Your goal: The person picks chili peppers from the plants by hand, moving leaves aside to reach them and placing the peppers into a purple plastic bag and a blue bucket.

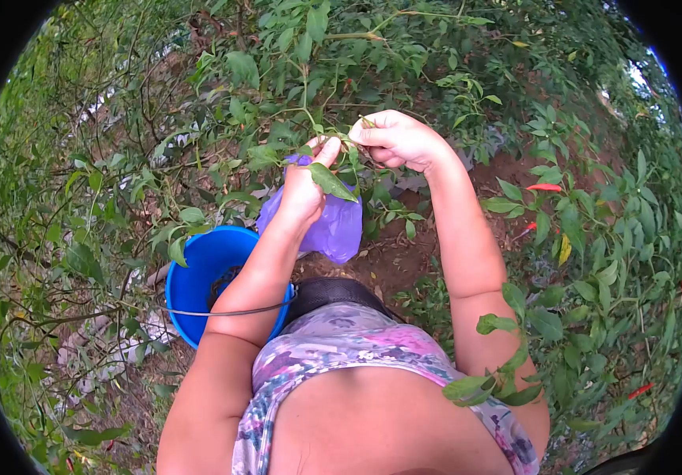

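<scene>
My left hand (307,184) is closed around a leafy chili plant stem (309,111), thumb pointing up. A purple plastic bag (333,226) hangs at the same hand, a bit of it showing by the fingers. Close beside it, my right hand (402,142) pinches at the same sprig, its thumb and forefinger together; a thin greenish piece sticks up there, too small to name. A broad green leaf (331,182) hangs between my hands, over the bag. Below my left forearm is a blue bucket (186,277), its wire handle (234,313) crossing over that forearm.
Chili bushes close in on all sides. Red chilies (545,188) hang among the leaves on the right, with a yellow leaf (565,249) nearby. Brown soil (392,253) shows between the plants in front of me. Leafy twigs (507,372) lie across my right upper arm.
</scene>
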